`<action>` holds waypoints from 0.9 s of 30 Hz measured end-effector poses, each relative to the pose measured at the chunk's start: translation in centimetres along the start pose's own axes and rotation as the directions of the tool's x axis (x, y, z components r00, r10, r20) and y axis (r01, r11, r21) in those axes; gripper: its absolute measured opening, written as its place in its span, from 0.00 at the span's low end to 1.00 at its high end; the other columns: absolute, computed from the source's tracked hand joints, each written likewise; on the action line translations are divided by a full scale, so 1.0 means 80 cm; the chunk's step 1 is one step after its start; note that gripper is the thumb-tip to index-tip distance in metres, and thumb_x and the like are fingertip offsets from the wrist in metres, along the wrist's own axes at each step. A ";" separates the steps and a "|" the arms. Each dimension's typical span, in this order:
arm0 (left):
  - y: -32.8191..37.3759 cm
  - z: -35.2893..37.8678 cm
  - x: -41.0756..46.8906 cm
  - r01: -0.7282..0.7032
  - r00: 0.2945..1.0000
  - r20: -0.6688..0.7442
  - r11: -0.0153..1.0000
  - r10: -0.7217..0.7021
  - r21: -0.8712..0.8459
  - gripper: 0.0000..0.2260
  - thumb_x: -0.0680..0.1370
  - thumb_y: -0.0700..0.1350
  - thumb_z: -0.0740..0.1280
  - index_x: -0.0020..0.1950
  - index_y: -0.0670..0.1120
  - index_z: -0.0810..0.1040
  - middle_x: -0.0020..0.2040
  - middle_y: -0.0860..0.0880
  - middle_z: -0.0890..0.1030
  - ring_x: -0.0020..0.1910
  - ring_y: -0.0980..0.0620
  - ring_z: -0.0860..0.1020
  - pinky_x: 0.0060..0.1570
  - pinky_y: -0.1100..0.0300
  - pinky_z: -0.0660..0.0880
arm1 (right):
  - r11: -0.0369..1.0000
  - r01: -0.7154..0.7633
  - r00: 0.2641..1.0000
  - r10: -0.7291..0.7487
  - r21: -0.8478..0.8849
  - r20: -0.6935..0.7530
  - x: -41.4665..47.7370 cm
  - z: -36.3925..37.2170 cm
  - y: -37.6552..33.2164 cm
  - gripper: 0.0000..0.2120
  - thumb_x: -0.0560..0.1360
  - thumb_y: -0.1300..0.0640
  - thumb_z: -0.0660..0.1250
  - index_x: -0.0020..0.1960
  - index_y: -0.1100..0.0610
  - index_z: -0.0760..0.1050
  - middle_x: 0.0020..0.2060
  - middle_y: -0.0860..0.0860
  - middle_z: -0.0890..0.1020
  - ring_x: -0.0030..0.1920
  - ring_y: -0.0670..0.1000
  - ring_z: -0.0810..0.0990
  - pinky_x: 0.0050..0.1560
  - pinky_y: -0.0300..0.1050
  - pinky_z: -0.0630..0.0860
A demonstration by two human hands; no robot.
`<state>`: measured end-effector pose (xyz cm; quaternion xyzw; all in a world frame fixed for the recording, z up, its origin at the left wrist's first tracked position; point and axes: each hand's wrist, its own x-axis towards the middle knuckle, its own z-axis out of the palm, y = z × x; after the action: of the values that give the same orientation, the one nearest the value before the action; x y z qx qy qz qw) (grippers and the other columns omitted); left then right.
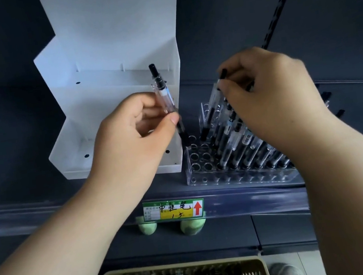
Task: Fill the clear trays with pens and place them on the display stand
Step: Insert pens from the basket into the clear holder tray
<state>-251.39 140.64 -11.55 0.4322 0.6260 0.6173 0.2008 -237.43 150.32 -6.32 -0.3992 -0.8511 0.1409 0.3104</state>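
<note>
A clear tray (pixel 207 178) with rows of round holes stands on the dark shelf, right of the white stepped display stand (pixel 103 97). Several clear pens with black tips (pixel 240 145) fill its right side; the left holes are bare. My left hand (pixel 129 140) pinches one clear pen (pixel 165 97) upright, its tip just above the tray's left holes. My right hand (pixel 271 95) grips another pen (pixel 213 106) by its top, slanted down into the tray.
A yellow perforated basket (pixel 255 274) with more pens sits below the shelf at the bottom. A green and yellow price label (pixel 173 209) hangs on the shelf's front rail. A slotted upright (pixel 280 2) runs at the back right. A few loose pens (pixel 327 96) lie behind my right hand.
</note>
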 end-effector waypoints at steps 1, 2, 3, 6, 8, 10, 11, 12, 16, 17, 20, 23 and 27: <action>0.000 0.001 0.001 0.001 1.000 -0.006 1.000 -0.001 -0.005 0.07 0.73 0.40 0.70 0.45 0.53 0.79 0.43 0.54 0.84 0.44 0.55 0.83 0.50 0.56 0.79 | 0.999 0.010 1.000 -0.010 -0.031 0.008 -0.001 0.001 0.000 0.07 0.76 0.57 0.65 0.53 0.52 0.78 0.39 0.43 0.78 0.48 0.47 0.78 0.48 0.38 0.75; 0.000 0.001 0.001 0.001 1.000 -0.010 1.000 -0.001 -0.011 0.07 0.73 0.40 0.70 0.46 0.53 0.79 0.43 0.54 0.84 0.44 0.54 0.83 0.50 0.56 0.79 | 0.999 0.017 1.000 -0.017 -0.044 0.008 -0.001 0.002 -0.001 0.08 0.76 0.57 0.65 0.53 0.52 0.79 0.39 0.43 0.78 0.50 0.50 0.78 0.52 0.45 0.75; 0.001 0.002 0.002 0.001 1.000 -0.012 1.000 -0.001 -0.021 0.07 0.73 0.40 0.70 0.46 0.52 0.79 0.43 0.53 0.84 0.45 0.54 0.83 0.49 0.55 0.80 | 0.999 0.020 1.000 -0.020 -0.042 0.004 -0.002 0.002 -0.002 0.08 0.76 0.57 0.65 0.53 0.53 0.79 0.40 0.44 0.78 0.51 0.52 0.78 0.54 0.49 0.75; 0.002 0.004 0.002 -0.001 1.000 -0.007 0.999 0.001 -0.038 0.07 0.74 0.40 0.70 0.47 0.51 0.79 0.43 0.53 0.84 0.45 0.53 0.83 0.51 0.53 0.79 | 0.999 0.029 0.999 -0.029 -0.028 -0.018 -0.002 0.002 -0.002 0.09 0.75 0.58 0.65 0.54 0.53 0.79 0.40 0.43 0.78 0.50 0.52 0.78 0.54 0.50 0.75; 0.003 0.005 0.001 -0.002 1.000 -0.008 0.999 0.002 -0.045 0.07 0.74 0.39 0.70 0.47 0.51 0.79 0.43 0.53 0.84 0.45 0.53 0.83 0.53 0.51 0.78 | 0.999 0.040 0.999 -0.040 -0.017 -0.037 -0.004 0.001 -0.001 0.07 0.76 0.58 0.65 0.51 0.52 0.80 0.39 0.45 0.81 0.47 0.53 0.78 0.53 0.51 0.76; 0.003 0.006 0.002 -0.004 1.000 -0.005 0.999 0.003 -0.044 0.06 0.74 0.39 0.70 0.47 0.51 0.79 0.43 0.53 0.84 0.45 0.54 0.83 0.54 0.52 0.78 | 0.998 0.057 0.997 -0.058 -0.030 -0.049 -0.005 0.001 -0.001 0.07 0.76 0.57 0.64 0.47 0.52 0.81 0.37 0.50 0.82 0.45 0.54 0.78 0.52 0.53 0.75; 0.002 0.007 0.002 -0.006 1.000 -0.004 0.999 0.006 -0.040 0.06 0.74 0.40 0.70 0.47 0.51 0.79 0.43 0.53 0.84 0.45 0.54 0.83 0.53 0.52 0.78 | 0.997 0.066 0.997 -0.068 -0.047 -0.044 -0.006 0.001 0.000 0.08 0.77 0.56 0.63 0.45 0.53 0.81 0.36 0.51 0.82 0.43 0.55 0.78 0.52 0.54 0.75; 0.002 0.007 0.002 -0.010 1.000 -0.004 0.999 0.010 -0.036 0.06 0.74 0.40 0.70 0.47 0.51 0.79 0.43 0.53 0.84 0.44 0.55 0.82 0.53 0.53 0.78 | 0.995 0.076 0.996 -0.079 -0.069 -0.036 -0.006 0.001 0.001 0.09 0.77 0.55 0.63 0.43 0.53 0.81 0.34 0.52 0.82 0.40 0.56 0.77 0.51 0.55 0.74; -0.002 0.015 0.003 -0.018 1.000 0.008 0.999 0.018 -0.042 0.08 0.73 0.39 0.71 0.46 0.52 0.79 0.43 0.53 0.84 0.44 0.55 0.82 0.52 0.53 0.79 | 0.977 0.105 0.991 -0.118 -0.186 -0.060 -0.005 -0.001 0.002 0.22 0.79 0.50 0.59 0.27 0.54 0.66 0.22 0.49 0.68 0.34 0.57 0.68 0.46 0.51 0.71; -0.003 0.017 0.004 -0.024 1.000 0.019 0.999 0.025 -0.046 0.08 0.73 0.39 0.71 0.46 0.53 0.79 0.43 0.53 0.84 0.44 0.55 0.82 0.52 0.53 0.79 | 0.971 0.112 0.989 -0.130 -0.209 -0.074 -0.005 -0.001 0.001 0.24 0.79 0.50 0.58 0.25 0.54 0.61 0.21 0.47 0.65 0.35 0.56 0.67 0.45 0.49 0.69; -0.005 0.026 0.009 -0.068 0.996 0.058 0.998 0.068 -0.013 0.11 0.73 0.39 0.71 0.46 0.55 0.79 0.42 0.55 0.83 0.43 0.56 0.82 0.50 0.57 0.79 | 0.973 0.120 0.985 -0.141 -0.197 -0.097 -0.007 -0.003 0.005 0.25 0.79 0.47 0.55 0.26 0.57 0.69 0.25 0.52 0.75 0.39 0.58 0.73 0.47 0.52 0.71; -0.007 0.034 0.012 -0.109 0.992 0.073 0.993 0.106 0.040 0.13 0.72 0.40 0.72 0.44 0.60 0.78 0.41 0.60 0.82 0.41 0.61 0.81 0.46 0.67 0.77 | 0.978 0.124 0.985 -0.142 -0.169 -0.100 -0.007 -0.003 0.006 0.26 0.79 0.45 0.53 0.31 0.60 0.75 0.33 0.55 0.81 0.45 0.59 0.76 0.49 0.55 0.72; -0.013 0.043 0.013 -0.141 0.988 0.082 0.981 0.131 0.133 0.15 0.72 0.40 0.72 0.42 0.62 0.76 0.38 0.61 0.81 0.39 0.64 0.80 0.44 0.73 0.74 | 0.979 0.140 0.983 -0.154 -0.145 -0.096 -0.009 -0.001 0.006 0.26 0.79 0.45 0.52 0.38 0.61 0.79 0.33 0.54 0.80 0.44 0.58 0.76 0.49 0.55 0.72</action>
<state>-249.57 143.62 -12.78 0.5091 0.6287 0.5683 0.1505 -236.74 150.04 -6.76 -0.3626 -0.8682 0.0368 0.3368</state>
